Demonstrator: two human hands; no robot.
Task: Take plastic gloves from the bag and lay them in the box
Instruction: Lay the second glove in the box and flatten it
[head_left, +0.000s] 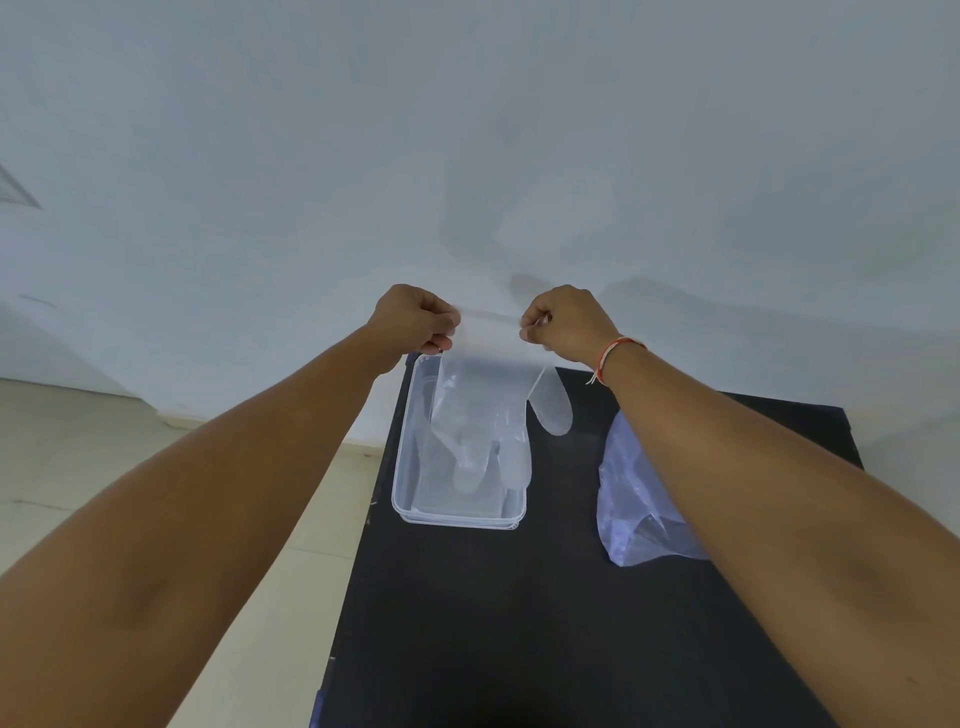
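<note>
Hiding part of the bag (631, 499), the right arm crosses it.

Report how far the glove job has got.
Done: whether any glove already lies in the clear box cannot be told through the plastic. In hand: the left hand and right hand pinch one glove by its cuff, hanging above the box. Left: lay it in; the bag lies on the table.

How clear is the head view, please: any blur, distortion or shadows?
Head view: wide-angle stretch swells the forearms at the edges; soft hand shadows fall on the wall; the clear glove nearly vanishes against the clear box; overall fairly sharp, evenly lit.
</note>
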